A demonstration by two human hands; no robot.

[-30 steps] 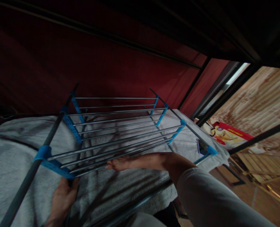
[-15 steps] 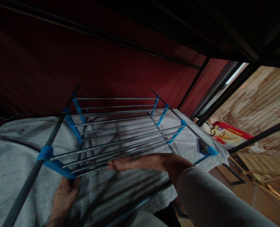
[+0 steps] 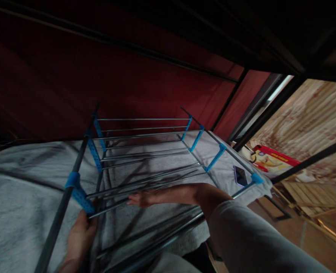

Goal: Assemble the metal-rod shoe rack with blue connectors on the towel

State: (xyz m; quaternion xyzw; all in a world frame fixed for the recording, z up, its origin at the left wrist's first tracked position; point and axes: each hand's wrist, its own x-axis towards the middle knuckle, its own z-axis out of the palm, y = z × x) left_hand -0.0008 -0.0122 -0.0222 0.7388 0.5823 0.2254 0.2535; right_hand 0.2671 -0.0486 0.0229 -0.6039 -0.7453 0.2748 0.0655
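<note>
My left hand (image 3: 82,234) is closed around the lower end of the near left blue plastic connector (image 3: 81,198) of a metal tube rack. My right hand (image 3: 141,198) reaches across from the right, its fingers closed on a thin metal rod (image 3: 111,207) that runs from that connector. Neighbouring rods (image 3: 156,177) slant across, their right ends lying apart from the near right blue connector (image 3: 215,158). Through the connectors pass a thick left pole (image 3: 60,216) and a right pole (image 3: 236,158). Farther back, upper rods (image 3: 145,134) still span both sides.
The rack lies on a grey blanket (image 3: 22,204). A phone (image 3: 240,176) lies at its right, and a red box (image 3: 275,159) stands beyond. Dark red cloth (image 3: 128,83) hangs behind, with a black metal post (image 3: 272,113) at the right.
The left pole and its connectors have shifted right, my left hand with them. Several rods have come out of the right connectors and dropped lower. My right hand has hardly moved.
</note>
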